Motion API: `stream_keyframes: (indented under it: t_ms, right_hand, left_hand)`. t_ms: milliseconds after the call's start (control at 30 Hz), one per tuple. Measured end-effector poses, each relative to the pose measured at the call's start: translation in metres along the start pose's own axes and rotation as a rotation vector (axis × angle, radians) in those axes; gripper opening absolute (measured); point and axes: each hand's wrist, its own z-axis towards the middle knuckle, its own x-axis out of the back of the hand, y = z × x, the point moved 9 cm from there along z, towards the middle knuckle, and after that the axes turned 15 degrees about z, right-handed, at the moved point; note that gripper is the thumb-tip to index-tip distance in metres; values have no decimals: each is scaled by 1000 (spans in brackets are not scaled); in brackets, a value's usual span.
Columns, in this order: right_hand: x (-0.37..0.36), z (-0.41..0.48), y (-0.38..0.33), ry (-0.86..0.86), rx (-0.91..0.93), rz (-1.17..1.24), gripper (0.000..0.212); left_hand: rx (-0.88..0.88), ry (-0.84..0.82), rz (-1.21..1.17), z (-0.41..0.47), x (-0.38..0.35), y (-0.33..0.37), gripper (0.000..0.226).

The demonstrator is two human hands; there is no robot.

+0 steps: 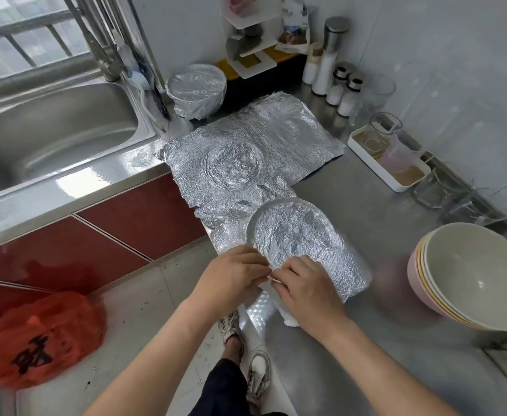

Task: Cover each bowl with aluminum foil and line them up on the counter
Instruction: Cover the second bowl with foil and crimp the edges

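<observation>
Bowl (253, 223) sits mouth-up at near edge of counter (366, 205), left rim bare. Foil sheet (306, 235) draped over it, long axis running far-left to near-right, excess trailing off the right side. Left hand (234, 274) and right hand (306, 286) both curled, pinching foil at the near rim, fingertips almost meeting. Finished foil-covered bowl (196, 91) stands far back beside sink (51, 130); stacked bowls (471, 274) at right.

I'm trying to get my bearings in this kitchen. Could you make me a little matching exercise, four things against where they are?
1 wrapped bowl
2 stacked bowls
3 orange bag
4 flat foil sheet

a on the floor
b by the sink
c right side of the counter
d spread mid-counter

Pairs: 1-b, 2-c, 3-a, 4-d
</observation>
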Motion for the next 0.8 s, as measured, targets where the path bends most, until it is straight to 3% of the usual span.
stream_keyframes:
  t_ms: [133, 300, 433, 467, 567, 800]
  right_hand:
    - [-3, 0, -6, 27, 34, -79, 10]
    - [-11, 8, -10, 44, 10, -90, 17]
    - [-10, 12, -9, 39, -57, -14, 8]
    - [-8, 12, -8, 29, -76, 2, 16]
    - [4, 7, -3, 50, -92, 38, 31]
    - [5, -5, 2, 30, -25, -7, 25]
  left_hand:
    - [9, 32, 30, 0, -1, -1, 20]
    - [10, 154, -24, -1, 10, 0, 55]
    - [25, 108, 37, 0, 4, -9, 23]
    - [43, 93, 38, -1, 3, -10, 20]
    - [60, 73, 17, -5, 4, -5, 26]
    - [-20, 77, 41, 0, 0, 9, 22]
